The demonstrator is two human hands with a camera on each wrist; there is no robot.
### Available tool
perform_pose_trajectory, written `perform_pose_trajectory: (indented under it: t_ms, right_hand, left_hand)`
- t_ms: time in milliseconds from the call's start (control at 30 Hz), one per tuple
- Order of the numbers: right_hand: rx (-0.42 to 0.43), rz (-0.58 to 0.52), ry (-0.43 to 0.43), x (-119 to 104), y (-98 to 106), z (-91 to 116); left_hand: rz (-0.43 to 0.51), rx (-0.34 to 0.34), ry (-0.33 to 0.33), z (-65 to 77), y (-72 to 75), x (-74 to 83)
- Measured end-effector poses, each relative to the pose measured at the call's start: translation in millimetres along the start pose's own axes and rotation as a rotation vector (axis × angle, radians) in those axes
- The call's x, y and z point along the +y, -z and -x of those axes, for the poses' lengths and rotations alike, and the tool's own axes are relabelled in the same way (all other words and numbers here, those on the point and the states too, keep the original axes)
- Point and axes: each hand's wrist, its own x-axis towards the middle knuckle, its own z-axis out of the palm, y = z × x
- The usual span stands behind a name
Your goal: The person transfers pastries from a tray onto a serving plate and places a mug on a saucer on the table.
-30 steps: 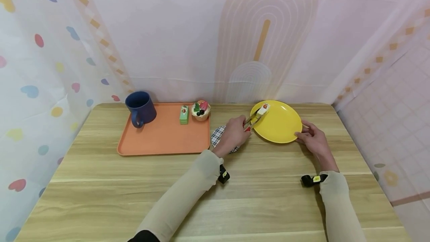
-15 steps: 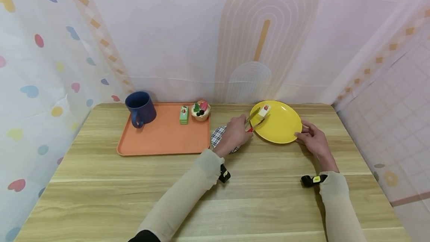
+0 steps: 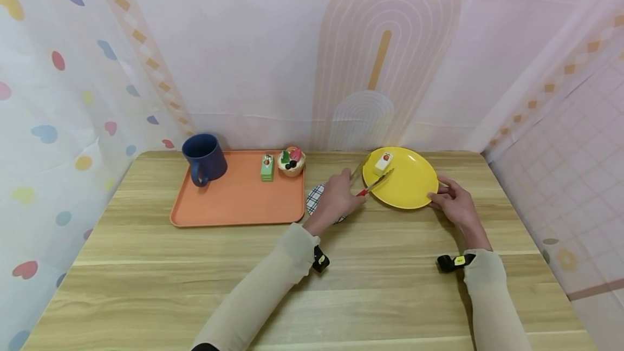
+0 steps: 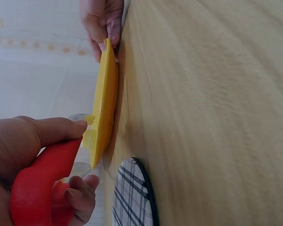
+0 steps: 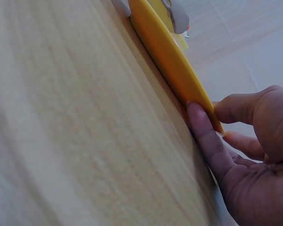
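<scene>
My left hand (image 3: 335,199) holds food tongs (image 3: 376,183) by their red handle (image 4: 35,190), reaching in from the left. The tongs' arms are spread apart around a small white cake slice (image 3: 383,161) with a red fruit on top. That slice sits on the left part of a yellow plate (image 3: 409,186). My right hand (image 3: 457,206) pinches the plate's right rim; in the right wrist view, fingers (image 5: 205,125) lie under the rim (image 5: 172,61) and the thumb is above it. Under the left hand lies a round plaid coaster (image 4: 132,195), partly covered in the head view.
An orange tray (image 3: 234,205) stands on the wooden table (image 3: 370,297) to the left. On it are a dark blue mug (image 3: 207,158), a green cake slice (image 3: 267,168) and a fruit-topped cupcake (image 3: 291,162). A patterned cloth (image 3: 253,69) hangs right behind the table.
The tongs have spread and let go of the white cake slice, which now sits on the plate. My left hand has shifted slightly left; my right hand has stayed at the rim.
</scene>
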Motion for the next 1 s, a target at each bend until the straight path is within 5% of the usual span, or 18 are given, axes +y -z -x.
perform_pose_trajectory:
  t_ms: [267, 1000]
  right_hand:
    - [0.003, 0.000, -0.014, 1, 3, 4]
    - [-0.005, -0.028, -0.007, -2, 1, 1]
  left_hand:
    - [0.023, 0.032, 0.019, 6.7, -4.8, -6.6]
    - [0.058, 0.168, -0.064, 26.3, -3.2, -25.5]
